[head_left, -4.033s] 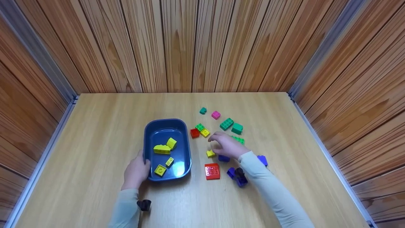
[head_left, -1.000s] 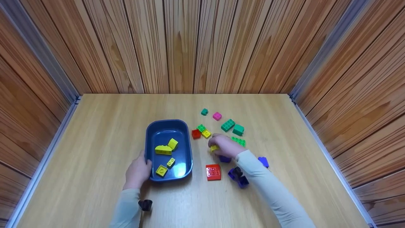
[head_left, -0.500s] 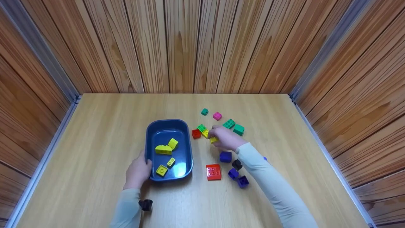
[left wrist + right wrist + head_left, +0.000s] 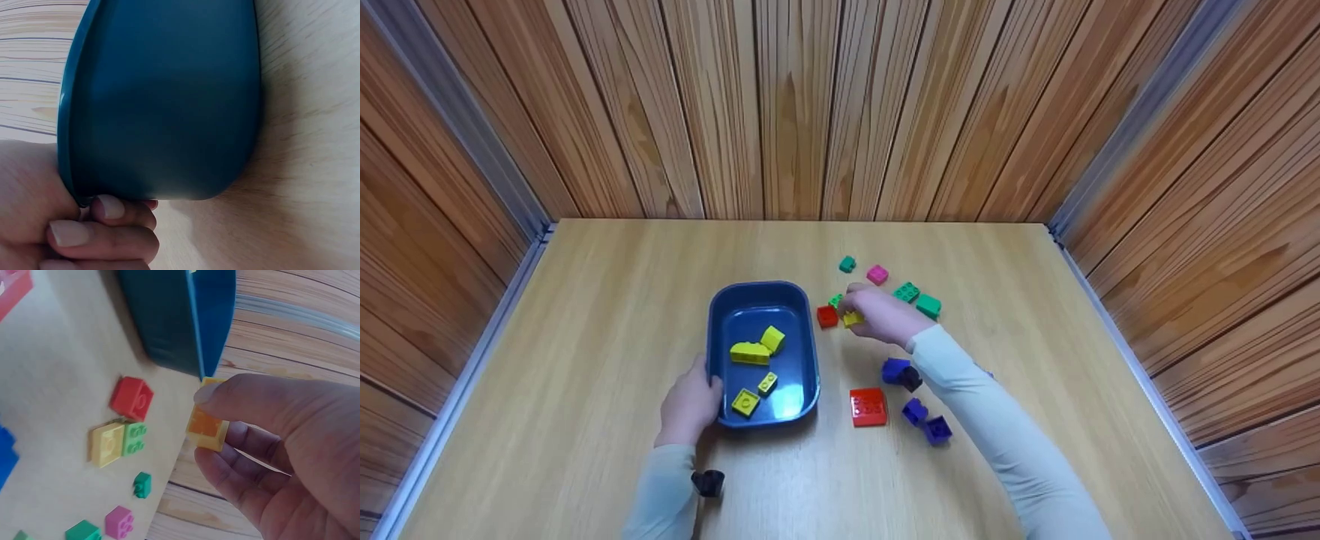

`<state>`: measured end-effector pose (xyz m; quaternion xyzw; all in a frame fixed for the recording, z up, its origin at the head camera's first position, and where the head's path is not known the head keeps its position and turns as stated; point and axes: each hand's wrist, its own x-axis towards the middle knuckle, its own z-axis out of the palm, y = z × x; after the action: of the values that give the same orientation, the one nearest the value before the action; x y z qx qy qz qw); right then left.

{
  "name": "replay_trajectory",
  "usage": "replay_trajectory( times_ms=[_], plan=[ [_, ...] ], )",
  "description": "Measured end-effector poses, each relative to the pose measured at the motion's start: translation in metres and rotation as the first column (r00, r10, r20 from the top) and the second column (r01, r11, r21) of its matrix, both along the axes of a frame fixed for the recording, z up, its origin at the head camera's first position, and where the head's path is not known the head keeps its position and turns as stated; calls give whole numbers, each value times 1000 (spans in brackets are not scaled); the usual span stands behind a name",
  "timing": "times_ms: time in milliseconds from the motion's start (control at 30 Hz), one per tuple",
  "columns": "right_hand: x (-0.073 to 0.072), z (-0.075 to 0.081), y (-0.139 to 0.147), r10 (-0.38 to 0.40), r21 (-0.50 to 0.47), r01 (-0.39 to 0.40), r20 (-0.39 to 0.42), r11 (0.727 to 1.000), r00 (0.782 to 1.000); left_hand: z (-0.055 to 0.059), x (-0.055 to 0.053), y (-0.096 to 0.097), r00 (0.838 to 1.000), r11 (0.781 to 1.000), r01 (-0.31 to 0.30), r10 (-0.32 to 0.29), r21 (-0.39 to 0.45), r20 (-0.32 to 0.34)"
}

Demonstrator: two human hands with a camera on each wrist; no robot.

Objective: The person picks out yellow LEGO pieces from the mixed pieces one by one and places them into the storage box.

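Observation:
My left hand [image 4: 690, 403] grips the left rim of a dark blue tray [image 4: 793, 379]; in the left wrist view the fingers [image 4: 107, 239] curl at its edge. Several yellow bricks lie in the tray, among them a long one [image 4: 749, 353] and a square one [image 4: 745, 403]. Right of the tray, my right hand [image 4: 889, 315] pinches a yellow toy brick [image 4: 208, 422] between thumb and fingers, raised off the table. Below it on the table, the right wrist view has a red brick [image 4: 131, 398], another yellow brick [image 4: 107, 444] and a light green brick [image 4: 134, 437].
Farther back lie a small teal brick [image 4: 847, 264], a pink brick [image 4: 877, 274] and green bricks [image 4: 928, 306]. Nearer me are a flat red brick [image 4: 868, 407] and purple bricks [image 4: 937, 430]. A black wrist device [image 4: 911, 378] sits at my right sleeve. Wooden panels [image 4: 795, 112] wall the table.
My right hand took hold of the yellow brick from the table, lifted it, and has moved it left and back toward the tray. My left hand keeps holding the tray.

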<state>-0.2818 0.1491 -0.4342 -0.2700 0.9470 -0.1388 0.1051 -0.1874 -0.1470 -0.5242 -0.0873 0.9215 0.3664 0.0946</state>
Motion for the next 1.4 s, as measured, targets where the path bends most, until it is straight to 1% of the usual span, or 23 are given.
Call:
replay_trajectory(
  times_ms=[167, 267, 333, 500, 567, 667, 733, 833, 1000, 1133, 1233, 1333, 1400],
  plan=[
    [0, 8, -16, 33, -7, -33, -3, 999, 999, 0, -1, 3, 1000, 1000, -3, 3, 14, 19],
    [1, 13, -29, 49, -2, -49, 11, 999, 999, 0, -2, 6, 1000, 1000, -5, 5, 13, 26],
    [2, 16, -37, 73, -3, -73, 13, 997, 997, -1, -2, 8, 1000, 1000, -5, 5, 13, 24],
    [6, 20, -58, 153, -19, -153, 4, 988, 988, -2, 1, 10, 1000, 1000, 7, -7, -25, -2],
    [8, 21, -66, 183, -21, -183, -3, 983, 983, -3, 1, 9, 1000, 999, 7, -7, -33, 1],
    [10, 22, -77, 212, -20, -212, -12, 977, 977, -2, 1, 8, 1000, 1000, 2, -1, -23, 19],
    [12, 22, -83, 229, -18, -230, -15, 973, 973, -2, 1, 8, 999, 1000, -1, 1, -16, 32],
    [15, 21, -91, 255, -19, -255, -18, 967, 967, -1, 0, 6, 999, 1000, -2, 2, -13, 33],
    [18, 18, -104, 312, 2, -312, -37, 950, 949, -1, 0, 4, 999, 1000, -5, 5, -3, 35],
    [21, 14, -113, 343, 16, -343, -22, 939, 939, 0, 0, 2, 999, 1000, -6, 6, 3, 49],
    [23, 10, -119, 347, 21, -347, -6, 938, 938, 1, -1, 0, 999, 1000, -6, 6, 6, 53],
    [26, 3, -126, 351, 33, -350, -8, 936, 937, 1, 0, -1, 999, 1000, -5, 5, 6, 33],
    [28, -1, -130, 360, 40, -359, -13, 932, 933, 0, 1, -1, 1000, 1000, -1, 1, -4, -7]
  ],
)
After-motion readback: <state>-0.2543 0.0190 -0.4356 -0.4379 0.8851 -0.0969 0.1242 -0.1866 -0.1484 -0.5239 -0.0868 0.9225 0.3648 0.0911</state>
